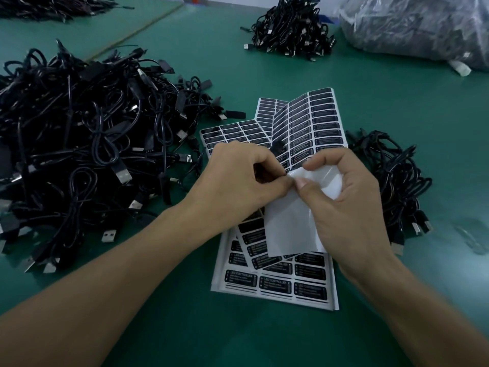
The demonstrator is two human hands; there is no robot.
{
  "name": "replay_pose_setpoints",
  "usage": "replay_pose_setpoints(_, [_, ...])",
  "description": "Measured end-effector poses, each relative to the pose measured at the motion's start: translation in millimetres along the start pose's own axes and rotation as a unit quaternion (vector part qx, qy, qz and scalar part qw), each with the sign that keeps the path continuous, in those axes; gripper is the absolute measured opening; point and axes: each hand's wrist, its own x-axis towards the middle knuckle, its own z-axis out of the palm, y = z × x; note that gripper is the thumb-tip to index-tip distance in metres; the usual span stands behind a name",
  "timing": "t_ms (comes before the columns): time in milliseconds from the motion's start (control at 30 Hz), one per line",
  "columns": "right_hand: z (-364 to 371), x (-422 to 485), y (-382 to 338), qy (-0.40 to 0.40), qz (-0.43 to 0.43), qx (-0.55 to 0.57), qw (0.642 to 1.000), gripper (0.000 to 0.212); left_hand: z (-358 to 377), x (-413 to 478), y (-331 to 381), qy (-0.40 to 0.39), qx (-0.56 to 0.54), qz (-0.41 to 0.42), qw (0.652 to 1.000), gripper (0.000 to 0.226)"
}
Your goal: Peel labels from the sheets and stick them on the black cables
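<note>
Several white sheets of black labels (275, 284) lie fanned on the green table in front of me. My right hand (349, 205) grips one sheet (315, 125), bent so that its blank white back (288, 223) faces me. My left hand (238, 178) pinches at that sheet's folded edge with thumb and forefinger, touching the right thumb. Whether a label is lifted between the fingers is hidden. A big heap of black cables (79, 144) with USB plugs lies to the left. A smaller bunch of black cables (391, 181) lies just right of my right hand.
Another pile of black cables (291, 30) sits at the back centre. A clear plastic bag (418, 27) full of cables fills the back right corner. More cables (47, 6) lie at the far back left, beyond a seam in the green mat (137, 30).
</note>
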Motion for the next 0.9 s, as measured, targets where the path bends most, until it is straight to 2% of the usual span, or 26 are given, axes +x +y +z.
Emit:
replay_pose_setpoints(233, [1, -2, 0, 0.016, -0.031, -0.033, 0.999, 0.026, 0, 3, -3, -0.002, -0.032, -0.028, 0.999, 0.012])
replay_pose_setpoints(400, [-5, -8, -5, 0.001, -0.037, -0.167, 0.985, 0.035, -5, 8, -5, 0.095, -0.065, -0.07, 0.991, 0.018])
replay_pose_setpoints(467, [-8, -9, -8, -0.042, -0.011, -0.26, 0.964, 0.038, -6, 8, -5, 0.132, -0.077, -0.08, 0.985, 0.021])
replay_pose_setpoints(533, [-11, -11, -11, -0.075, 0.005, -0.363, 0.929, 0.041, -7, 8, -5, 0.149, -0.079, -0.074, 0.983, 0.024])
replay_pose_setpoints(600, [-16, -12, -14, -0.071, 0.0, -0.446, 0.892, 0.049, -5, 7, -5, 0.147, -0.061, -0.056, 0.986, 0.025])
replay_pose_setpoints(667, [-18, -12, -17, -0.044, -0.011, -0.484, 0.874, 0.056, -2, 5, -3, 0.13, -0.037, -0.033, 0.99, 0.019])
replay_pose_setpoints(767, [-14, -9, -19, -0.004, -0.061, -0.436, 0.898, 0.048, 4, 0, 2, 0.114, 0.005, 0.007, 0.993, 0.012])
replay_pose_setpoints(833, [-6, -7, -16, -0.001, -0.102, -0.367, 0.925, 0.033, 7, -3, 3, 0.111, 0.025, 0.022, 0.993, 0.008])
replay_pose_setpoints(900, [1, -4, -12, -0.003, -0.111, -0.306, 0.945, 0.027, 10, -4, 5, 0.108, 0.035, 0.024, 0.993, 0.006])
